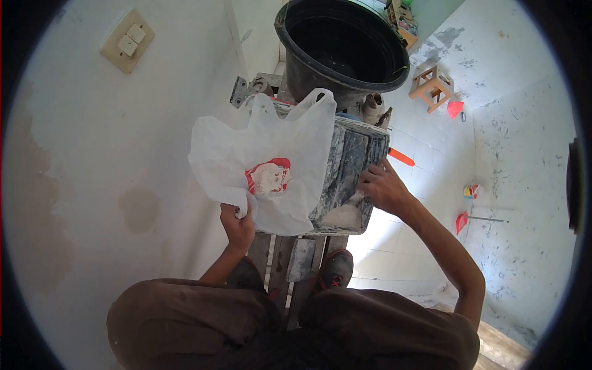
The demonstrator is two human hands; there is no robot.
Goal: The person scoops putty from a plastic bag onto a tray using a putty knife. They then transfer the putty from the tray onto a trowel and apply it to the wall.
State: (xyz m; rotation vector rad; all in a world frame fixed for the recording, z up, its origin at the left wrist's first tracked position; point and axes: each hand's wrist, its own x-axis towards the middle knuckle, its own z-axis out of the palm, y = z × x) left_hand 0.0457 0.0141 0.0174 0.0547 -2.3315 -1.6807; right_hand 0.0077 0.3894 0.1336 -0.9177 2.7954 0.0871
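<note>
A pale wall [92,203] is filling my left side, patched with darker stains and carrying a double light switch [127,41]. Over on the right, I am seeing a tiled floor [416,179] reaching to a scuffed far wall [518,135], with a wooden stool [431,89] and a red dustpan [462,222] standing out near it.

Below my view, two shoes are resting on a slatted wooden platform [280,259], and a flat grey piece [301,260] is lying between them. Just beyond the shoes, a dark, white-smeared tray [351,151] is sitting lengthwise, and a big black bucket [308,71] is standing past its far end. An orange handle [402,157] is sticking out beside the tray's right edge.

A white plastic bag [290,132] is spreading open over the left part of the tray, its handles pointing toward the bucket. White powder [269,177] is showing in its middle, over a red patch. My left hand [238,228] is pinching the bag's near left edge, its grip clamping on the plastic.

My right hand [387,188] is reaching in over the tray's right wall, its fingers curling above a whitish mound [342,216] in the near right corner. I am not able to tell whether that grip is closing on anything.
</note>
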